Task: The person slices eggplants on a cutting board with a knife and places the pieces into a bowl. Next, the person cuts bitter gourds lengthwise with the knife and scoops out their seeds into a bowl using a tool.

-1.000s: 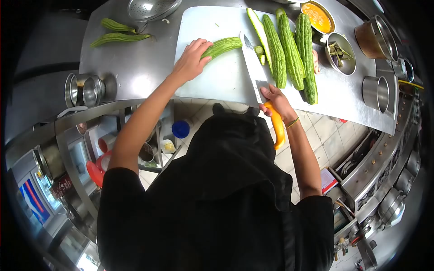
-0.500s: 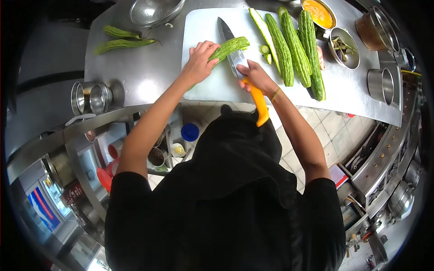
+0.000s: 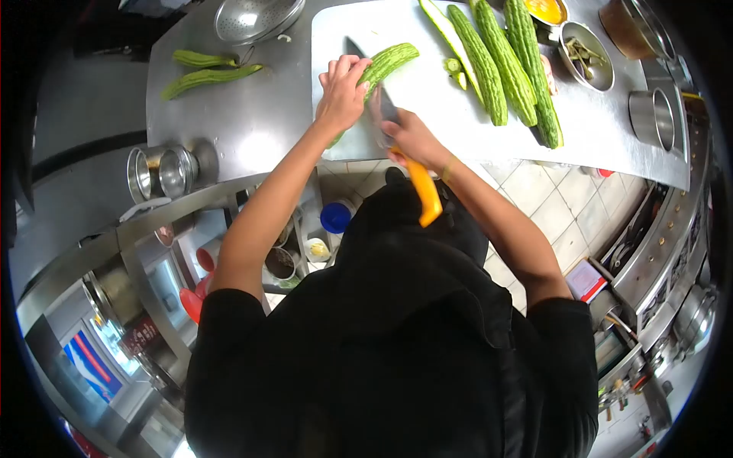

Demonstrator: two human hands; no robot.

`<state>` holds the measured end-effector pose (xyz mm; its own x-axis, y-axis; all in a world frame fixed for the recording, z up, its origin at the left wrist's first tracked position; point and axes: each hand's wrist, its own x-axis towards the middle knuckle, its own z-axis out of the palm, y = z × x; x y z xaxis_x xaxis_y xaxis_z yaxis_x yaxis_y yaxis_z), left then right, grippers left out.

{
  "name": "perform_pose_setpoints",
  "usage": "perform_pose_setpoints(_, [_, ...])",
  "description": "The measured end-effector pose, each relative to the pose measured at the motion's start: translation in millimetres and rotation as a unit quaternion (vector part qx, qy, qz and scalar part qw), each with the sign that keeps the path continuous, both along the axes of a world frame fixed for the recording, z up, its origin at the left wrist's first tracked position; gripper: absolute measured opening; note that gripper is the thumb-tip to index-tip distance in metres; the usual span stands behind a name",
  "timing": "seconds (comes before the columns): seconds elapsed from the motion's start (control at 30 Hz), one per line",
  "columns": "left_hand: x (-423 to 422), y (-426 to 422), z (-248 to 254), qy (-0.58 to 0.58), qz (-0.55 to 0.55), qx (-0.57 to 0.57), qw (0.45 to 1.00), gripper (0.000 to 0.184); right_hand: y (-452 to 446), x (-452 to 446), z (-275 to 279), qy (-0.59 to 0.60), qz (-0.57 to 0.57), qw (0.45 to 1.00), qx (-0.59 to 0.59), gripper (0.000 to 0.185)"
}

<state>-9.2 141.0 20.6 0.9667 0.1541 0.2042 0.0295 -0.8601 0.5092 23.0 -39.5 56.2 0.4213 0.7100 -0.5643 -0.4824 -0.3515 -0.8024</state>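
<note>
My left hand (image 3: pixel 342 91) holds a ridged green gourd (image 3: pixel 395 61) on the white cutting board (image 3: pixel 427 126). The gourd slants, its far end out to the right and its near end showing below my wrist. My right hand (image 3: pixel 414 139) grips a large knife (image 3: pixel 424 187) with a yellow handle. The blade crosses the gourd beside my left fingers, its tip beyond them; part of it is blurred or hidden. Several whole gourds (image 3: pixel 479 65) lie side by side at the board's right, with a long cut slice and small end pieces (image 3: pixel 453 66) to their left.
Two thin green gourds (image 3: pixel 210 79) and a colander (image 3: pixel 256 19) are on the steel table's left. At the right stand a bowl of trimmings (image 3: pixel 586 57), a bowl of orange liquid (image 3: pixel 547 9) and steel pots (image 3: pixel 651 120). Metal bowls (image 3: pixel 162 172) sit near the left edge.
The knife has moved left from beside the whole gourds to the held gourd, which now slants more steeply. My right hand has moved left with it. The view has shifted slightly.
</note>
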Motion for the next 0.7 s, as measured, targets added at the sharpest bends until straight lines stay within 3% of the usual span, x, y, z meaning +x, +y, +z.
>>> perform_pose_setpoints(0.2, [5.6,3.0,4.9,-0.001,0.018,-0.033,0.999,0.044,15.3,6.7,-4.4,-0.052,0.033,0.998,0.030,0.020])
perform_pose_setpoints(0.27, [21.3,-4.3,8.6,-0.168,0.028,-0.045,0.984,0.056,14.0,9.7,9.3,-0.177,0.029,0.984,-0.021,0.018])
perform_pose_setpoints(0.3, [32.9,-10.2,31.5,-0.191,0.010,-0.053,0.980,0.069,14.7,10.4,14.2,-0.179,0.033,0.983,-0.020,0.018])
perform_pose_setpoints(0.33, [47.4,-15.7,59.6,-0.239,-0.004,-0.054,0.970,0.075,15.0,10.8,17.2,-0.378,0.032,0.924,-0.038,0.018])
perform_pose_setpoints(0.37, [55.5,-22.5,96.2,-0.266,-0.020,-0.060,0.962,0.076,14.8,9.8,22.2,-0.559,0.029,0.827,-0.054,0.018])
perform_pose_setpoints(0.43, [63.0,-29.5,140.9,-0.279,0.014,-0.100,0.955,0.070,9.9,11.4,55.1,-0.553,0.050,0.827,-0.094,0.023])
perform_pose_setpoints(0.5, [57.8,-33.8,145.6,-0.251,0.001,-0.143,0.957,0.066,2.1,16.6,60.9,-0.593,0.056,0.794,-0.126,0.025])
perform_pose_setpoints(0.57, [60.0,-33.3,120.8,-0.222,-0.023,-0.201,0.954,0.055,-5.1,15.4,30.1,-0.596,0.078,0.783,-0.158,0.029])
perform_pose_setpoints(0.6, [55.6,-34.2,100.8,-0.234,-0.021,-0.202,0.951,0.053,-11.2,14.2,14.5,-0.610,0.069,0.777,-0.141,0.022])
perform_pose_setpoints(0.7, [57.9,-43.8,98.4,-0.224,-0.037,-0.221,0.948,0.050,-21.7,12.3,15.8,-0.616,0.072,0.773,-0.135,0.017])
